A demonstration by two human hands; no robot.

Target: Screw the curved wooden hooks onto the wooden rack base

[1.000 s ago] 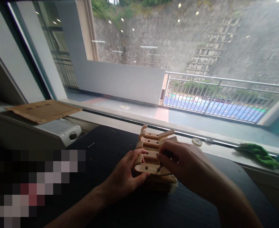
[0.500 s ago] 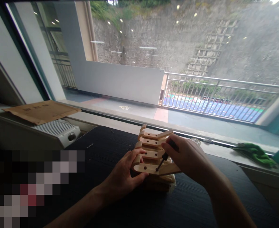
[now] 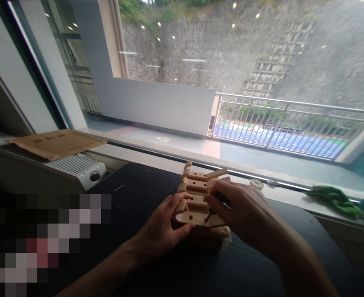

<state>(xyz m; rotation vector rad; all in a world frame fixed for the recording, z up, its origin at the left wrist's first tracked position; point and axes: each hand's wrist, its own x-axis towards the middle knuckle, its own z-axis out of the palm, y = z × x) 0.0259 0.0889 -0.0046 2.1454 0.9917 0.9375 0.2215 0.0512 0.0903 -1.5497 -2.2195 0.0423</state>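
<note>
Several pale wooden hooks (image 3: 197,217) with drilled holes lie side by side on a wrapped wooden block (image 3: 211,239) on the dark table. My left hand (image 3: 166,220) grips the nearest hook at its curled end, thumb in front and fingers behind. In my right hand (image 3: 231,202) is a screwdriver (image 3: 210,214), its dark handle mostly hidden by the fingers. The shaft slants down, and its tip is at the right-hand hole of the nearest hook. Whether a screw sits there is too small to make out.
The black table (image 3: 132,198) stands against a window sill. A brown paper envelope (image 3: 58,142) lies on a white slatted appliance (image 3: 79,165) at left. A tape roll (image 3: 256,183) and a green cloth (image 3: 336,200) rest on the sill. Small bits dot the tabletop.
My right hand has rolled over and lowered around the screwdriver, covering more of its handle and the hook's right arm. My left hand keeps its grip on the hook.
</note>
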